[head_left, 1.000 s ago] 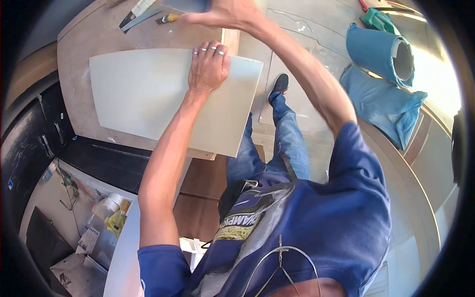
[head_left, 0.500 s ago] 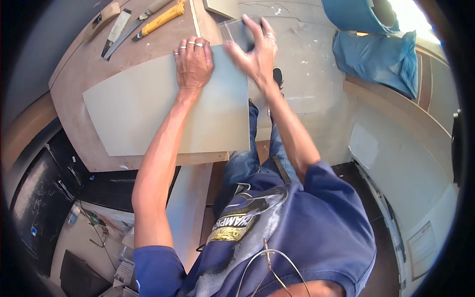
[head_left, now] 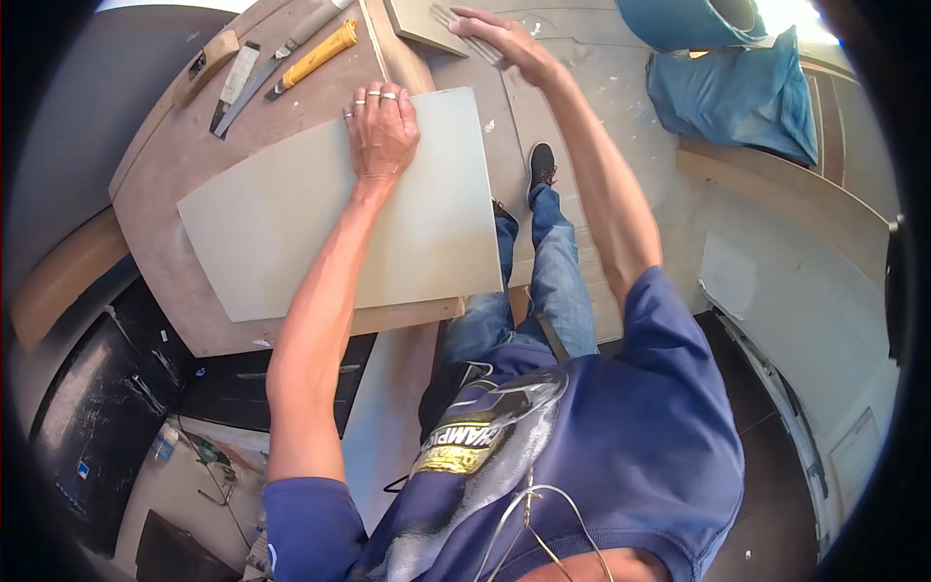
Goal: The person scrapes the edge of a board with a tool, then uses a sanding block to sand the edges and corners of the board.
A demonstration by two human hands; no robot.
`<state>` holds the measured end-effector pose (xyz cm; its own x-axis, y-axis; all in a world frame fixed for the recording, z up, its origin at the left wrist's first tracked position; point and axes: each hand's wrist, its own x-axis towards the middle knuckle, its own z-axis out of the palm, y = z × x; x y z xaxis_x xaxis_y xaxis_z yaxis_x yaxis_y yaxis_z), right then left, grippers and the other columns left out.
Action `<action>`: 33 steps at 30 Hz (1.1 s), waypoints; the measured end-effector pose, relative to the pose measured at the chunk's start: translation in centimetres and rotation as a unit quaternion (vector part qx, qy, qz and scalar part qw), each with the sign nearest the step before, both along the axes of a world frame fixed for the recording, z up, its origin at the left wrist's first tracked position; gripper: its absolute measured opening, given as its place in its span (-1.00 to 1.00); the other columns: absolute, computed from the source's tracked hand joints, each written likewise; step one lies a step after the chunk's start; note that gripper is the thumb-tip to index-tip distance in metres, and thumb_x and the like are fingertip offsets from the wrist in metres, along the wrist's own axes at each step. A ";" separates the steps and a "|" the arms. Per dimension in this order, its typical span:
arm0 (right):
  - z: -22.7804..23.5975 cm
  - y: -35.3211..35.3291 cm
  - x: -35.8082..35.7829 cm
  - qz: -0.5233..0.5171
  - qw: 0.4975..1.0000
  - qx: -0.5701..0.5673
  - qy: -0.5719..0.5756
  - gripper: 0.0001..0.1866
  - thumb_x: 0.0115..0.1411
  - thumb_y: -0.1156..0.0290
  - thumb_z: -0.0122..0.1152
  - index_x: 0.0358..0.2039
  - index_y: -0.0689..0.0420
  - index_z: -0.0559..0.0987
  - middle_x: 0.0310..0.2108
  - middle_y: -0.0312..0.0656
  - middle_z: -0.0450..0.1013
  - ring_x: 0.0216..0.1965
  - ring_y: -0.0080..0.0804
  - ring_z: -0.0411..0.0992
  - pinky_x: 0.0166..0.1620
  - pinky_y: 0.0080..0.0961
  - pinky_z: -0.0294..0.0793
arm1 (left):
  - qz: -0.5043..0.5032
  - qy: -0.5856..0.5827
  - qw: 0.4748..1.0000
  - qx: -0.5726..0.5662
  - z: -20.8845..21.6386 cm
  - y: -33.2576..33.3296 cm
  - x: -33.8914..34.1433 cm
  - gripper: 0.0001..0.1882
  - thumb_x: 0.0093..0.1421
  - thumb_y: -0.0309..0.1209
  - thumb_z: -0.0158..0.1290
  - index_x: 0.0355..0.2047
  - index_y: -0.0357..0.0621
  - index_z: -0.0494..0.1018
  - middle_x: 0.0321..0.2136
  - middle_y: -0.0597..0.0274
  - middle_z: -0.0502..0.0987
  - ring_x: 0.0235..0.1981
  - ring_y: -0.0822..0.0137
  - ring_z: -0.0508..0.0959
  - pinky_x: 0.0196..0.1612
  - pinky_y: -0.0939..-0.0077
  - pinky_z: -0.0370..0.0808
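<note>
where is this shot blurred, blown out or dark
Head view: the held piece smears with motion blur in the right hand; glare blows out a patch right of the blue roll; black fisheye rim at both sides.

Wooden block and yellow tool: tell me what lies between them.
A pale, dark-ended bar and a long blade with a pale handle lie between the wooden block and the yellow tool, as the head view shows.

Blurred piece point(head_left: 488, 51) in right hand point(head_left: 521, 44), pale panel point(head_left: 436, 213) partly behind left forearm point(head_left: 322, 291), blue roll point(head_left: 679, 23) cropped
</note>
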<state>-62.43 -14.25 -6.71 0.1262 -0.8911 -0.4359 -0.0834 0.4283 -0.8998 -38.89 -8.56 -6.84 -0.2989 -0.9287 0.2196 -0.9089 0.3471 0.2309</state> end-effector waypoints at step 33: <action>3.2 3.6 18.2 -0.073 0.867 -0.413 0.267 -0.35 0.13 0.03 0.43 0.25 -0.26 0.50 0.42 -0.08 0.21 0.48 -0.05 0.09 0.44 0.34 -0.11 | -0.002 0.033 0.999 0.021 -0.4 0.7 1.1 -0.84 0.38 -0.35 0.00 -0.18 -0.15 0.49 -0.19 0.05 0.54 -0.08 0.00 0.51 0.05 0.06 0.40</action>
